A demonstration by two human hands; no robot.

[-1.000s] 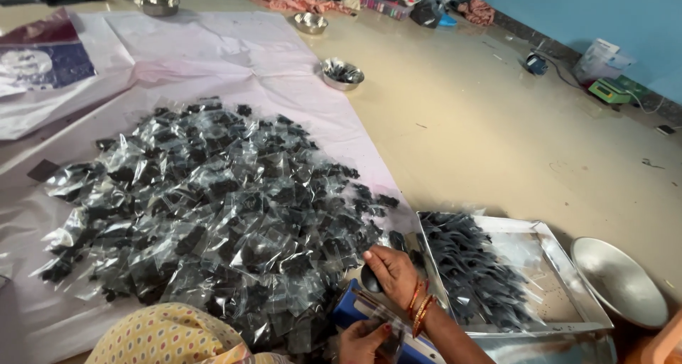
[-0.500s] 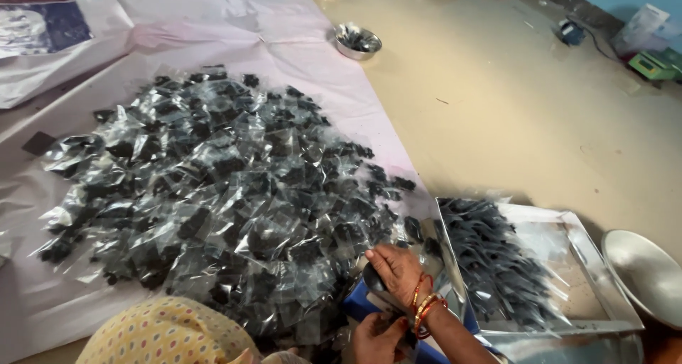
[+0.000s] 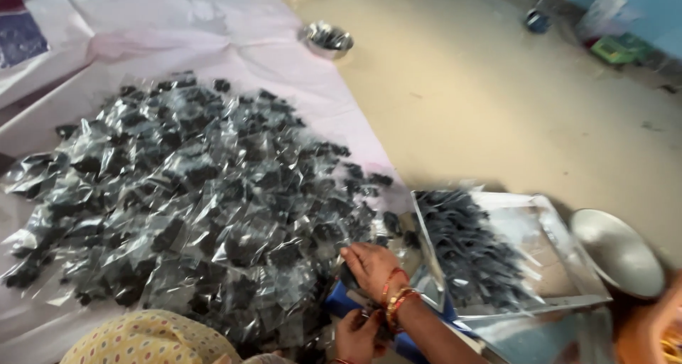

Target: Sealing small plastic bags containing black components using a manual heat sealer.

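Note:
A big heap of small clear packets with dark pieces inside [image 3: 192, 200] lies on a pale pink sheet [image 3: 234, 44]. My right hand [image 3: 369, 264], with bangles at the wrist, rests at the heap's near right edge, its fingers curled over a small dark packet [image 3: 349, 277]. My left hand [image 3: 355, 334] is just below it, fingers bent, beside a blue object [image 3: 339, 301]; what it holds is hidden. A steel tray [image 3: 561, 254] with loose dark pieces [image 3: 465, 247] stands to the right of my hands.
Yellow dotted cloth [image 3: 142, 339] bulges at the bottom left. A steel bowl [image 3: 616, 252] sits right of the tray, and another bowl [image 3: 328, 40] sits at the sheet's far edge. A blurred orange sleeve [image 3: 650, 325] shows at bottom right. Bare tan floor [image 3: 497, 108] lies beyond.
The view has drifted down and closer, so the far bowls slid toward the top edge. My hands stay together at the heap's near right edge, the right one slightly more to the left.

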